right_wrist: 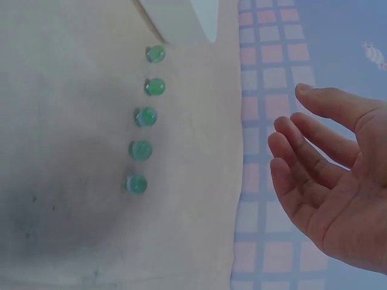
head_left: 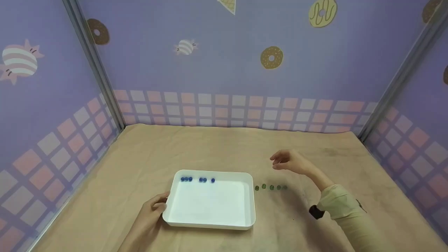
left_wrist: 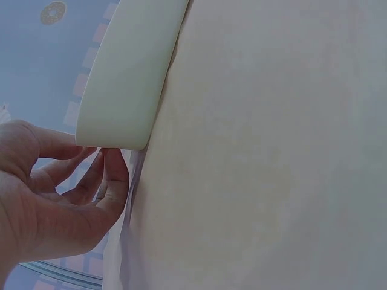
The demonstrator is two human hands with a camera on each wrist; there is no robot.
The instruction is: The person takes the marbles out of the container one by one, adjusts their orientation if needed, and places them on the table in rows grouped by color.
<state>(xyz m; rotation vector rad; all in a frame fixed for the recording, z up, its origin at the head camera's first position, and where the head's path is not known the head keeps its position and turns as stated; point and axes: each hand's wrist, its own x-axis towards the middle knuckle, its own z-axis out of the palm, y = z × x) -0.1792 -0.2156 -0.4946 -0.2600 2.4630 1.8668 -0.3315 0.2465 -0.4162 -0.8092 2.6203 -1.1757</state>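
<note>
A shallow white tray lies on the tan cloth, and my left hand holds it at its left wall with bent fingers. In the left wrist view, the thumb and fingertips of that hand meet the end of the tray. Several blue marbles line the tray's far inside edge in small groups. Outside the right wall runs a row of several green marbles, also in the right wrist view. Above and beyond this row hovers my right hand, its fingers loosely bent around nothing.
Tan cloth covers the table, somewhat wrinkled. Purple walls with candy and donut pictures and a checkered band enclose it on the left, back and right. Grey metal posts stand at the back corners.
</note>
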